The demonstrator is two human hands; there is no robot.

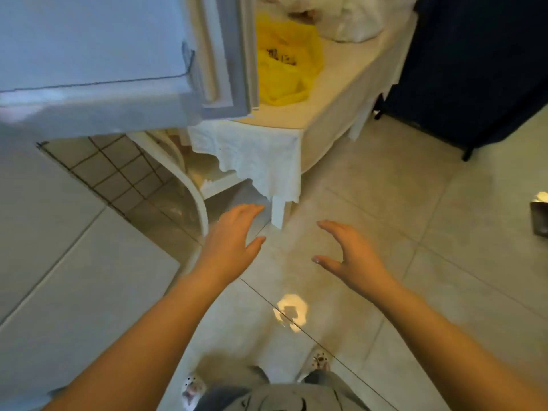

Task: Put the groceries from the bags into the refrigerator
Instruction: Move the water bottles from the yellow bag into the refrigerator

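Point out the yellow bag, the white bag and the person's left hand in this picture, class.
yellow bag (286, 60): head view, on its crumpled middle, by the dark print.
white bag (355, 17): head view, on its bulging side.
left hand (229, 235): head view, on the back of the open hand.

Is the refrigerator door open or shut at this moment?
Open: the refrigerator door is swung out, with its gasket edge exposed in front of the table.
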